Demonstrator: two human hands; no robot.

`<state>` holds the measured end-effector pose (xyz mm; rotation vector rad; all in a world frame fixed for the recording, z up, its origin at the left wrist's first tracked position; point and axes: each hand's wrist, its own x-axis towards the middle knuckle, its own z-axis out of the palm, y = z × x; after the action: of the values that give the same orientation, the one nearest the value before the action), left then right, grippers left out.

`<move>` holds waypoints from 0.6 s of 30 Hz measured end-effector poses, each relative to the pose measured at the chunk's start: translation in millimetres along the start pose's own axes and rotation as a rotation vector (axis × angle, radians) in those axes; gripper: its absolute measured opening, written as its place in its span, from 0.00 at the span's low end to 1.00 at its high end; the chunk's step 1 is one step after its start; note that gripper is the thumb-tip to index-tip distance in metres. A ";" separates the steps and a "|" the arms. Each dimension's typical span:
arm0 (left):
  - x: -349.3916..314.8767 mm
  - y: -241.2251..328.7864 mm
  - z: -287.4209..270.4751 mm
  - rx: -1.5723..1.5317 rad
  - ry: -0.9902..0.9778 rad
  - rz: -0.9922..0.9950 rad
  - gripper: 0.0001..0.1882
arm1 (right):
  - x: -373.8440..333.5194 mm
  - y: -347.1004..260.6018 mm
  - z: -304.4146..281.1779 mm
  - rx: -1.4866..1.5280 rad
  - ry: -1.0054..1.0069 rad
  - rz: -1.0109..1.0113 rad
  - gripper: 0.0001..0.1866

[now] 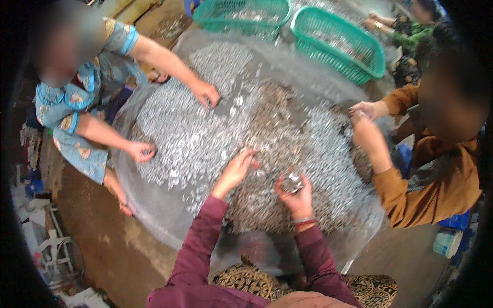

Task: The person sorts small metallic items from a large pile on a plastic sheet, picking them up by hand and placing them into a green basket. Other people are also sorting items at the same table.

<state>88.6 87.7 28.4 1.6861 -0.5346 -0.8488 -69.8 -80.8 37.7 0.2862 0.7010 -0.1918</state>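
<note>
Heaps of small, shiny metal-looking pieces spread over a low round surface covered with a pale mesh sheet. Over the middle of the heap is my left hand, its fingers stretched out and a little apart, with nothing visible in them. My right hand, palm up, cups a clump of the shiny pieces with its fingers curled round it. Below both hands lie browner, duller pieces. The exact kind of the pieces is too small to make out.
Two green plastic baskets with similar pieces stand at the far edge. At the left, a person in blue patterned clothes has one hand on the heap. A person in brown sleeves works at the right. Another sits at the far right.
</note>
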 end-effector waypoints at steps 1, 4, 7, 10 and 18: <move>-1.7 -7.2 -2.3 0.308 0.061 0.151 0.19 | 6.5 1.6 8.5 -0.012 -0.016 0.009 0.22; -10.0 14.7 7.7 0.276 0.123 0.029 0.17 | 34.9 -15.8 66.0 0.025 -0.099 -0.024 0.20; -20.4 37.1 14.1 0.216 0.202 0.074 0.16 | 33.8 -58.4 225.9 0.017 -0.357 -0.129 0.25; -24.3 49.9 28.1 0.068 0.181 -0.021 0.15 | 4.6 -113.9 339.8 -0.176 -0.387 -0.549 0.39; -64.0 -6.6 23.5 0.162 0.256 0.076 0.11 | 20.5 -112.8 220.3 -1.111 -0.456 -0.699 0.21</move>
<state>29.2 121.0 35.9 1.8770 -0.4975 -0.5356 48.8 -259.8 162.6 -1.0546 0.3426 -0.4759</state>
